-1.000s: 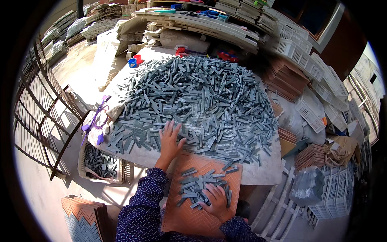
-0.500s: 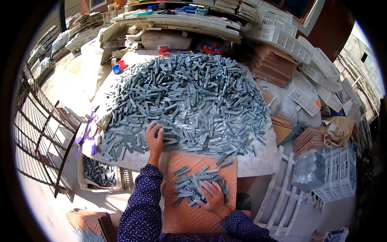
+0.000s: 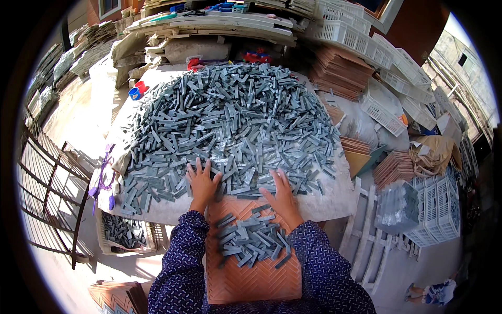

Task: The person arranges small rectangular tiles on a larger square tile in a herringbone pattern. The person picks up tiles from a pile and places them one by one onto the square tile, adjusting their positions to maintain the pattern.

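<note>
Both hands now flat, open, on grey strip heap (image 3: 230, 120) edge: left hand (image 3: 201, 183) at 11 o'clock of orange board (image 3: 251, 282), right hand (image 3: 282, 196) moved up off board pile (image 3: 253, 238) to 1 o'clock. Raking stroke apparently set.

Grey strips (image 3: 230, 120) — heaped, jumbled

Two hands are seen, the left hand (image 3: 201, 183) and the right hand (image 3: 284, 198). One counter (image 3: 334, 196) is covered by one heap of grey strips (image 3: 230, 120), too many to be counted. One orange board (image 3: 251, 272) is seen, with perhaps two dozen loose strips (image 3: 253, 238) on it. Two small cups, one blue (image 3: 134, 93) and one red (image 3: 141, 86), are counted. One crate (image 3: 125, 233) of strips is seen below.
</note>
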`<state>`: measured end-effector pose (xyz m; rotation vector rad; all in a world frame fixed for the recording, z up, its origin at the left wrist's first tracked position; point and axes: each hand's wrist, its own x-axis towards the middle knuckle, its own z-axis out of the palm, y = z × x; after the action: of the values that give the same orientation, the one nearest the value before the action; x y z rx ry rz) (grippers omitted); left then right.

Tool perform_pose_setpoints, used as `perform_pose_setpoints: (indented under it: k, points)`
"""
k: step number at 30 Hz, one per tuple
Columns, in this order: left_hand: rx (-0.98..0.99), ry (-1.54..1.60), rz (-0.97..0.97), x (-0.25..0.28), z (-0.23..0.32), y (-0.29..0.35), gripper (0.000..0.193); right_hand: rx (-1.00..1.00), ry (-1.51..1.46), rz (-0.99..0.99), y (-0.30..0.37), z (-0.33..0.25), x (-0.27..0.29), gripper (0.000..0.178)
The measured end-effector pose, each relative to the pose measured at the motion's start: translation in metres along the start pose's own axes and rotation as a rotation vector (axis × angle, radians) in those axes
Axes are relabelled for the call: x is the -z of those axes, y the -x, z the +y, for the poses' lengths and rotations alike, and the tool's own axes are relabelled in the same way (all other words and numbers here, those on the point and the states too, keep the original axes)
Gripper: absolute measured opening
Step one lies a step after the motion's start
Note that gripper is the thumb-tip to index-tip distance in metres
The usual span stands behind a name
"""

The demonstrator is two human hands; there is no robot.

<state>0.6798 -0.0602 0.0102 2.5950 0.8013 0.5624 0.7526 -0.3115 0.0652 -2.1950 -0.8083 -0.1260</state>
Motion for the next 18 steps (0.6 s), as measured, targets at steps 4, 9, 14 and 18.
perform_pose_setpoints:
  k: [4,9,14,18]
  points:
    - [-0.119,0.059,-0.144,0.01,0.027,0.02,0.049,-0.111,0.025,-0.225,-0.046,0.005,-0.046,0.08]
    - [-0.199,0.374,-0.114,0.034,0.037,0.04,0.026,0.179,-0.153,-0.207,-0.008,-0.032,-0.056,0.05]
    - [-0.333,0.749,-0.499,0.041,0.057,0.101,0.022,0.143,-0.052,-0.467,0.031,-0.037,-0.015,0.023]
    - [-0.468,0.764,-0.517,0.093,0.056,0.153,0.021,0.128,-0.257,-0.435,0.097,-0.05,0.059,0.038]
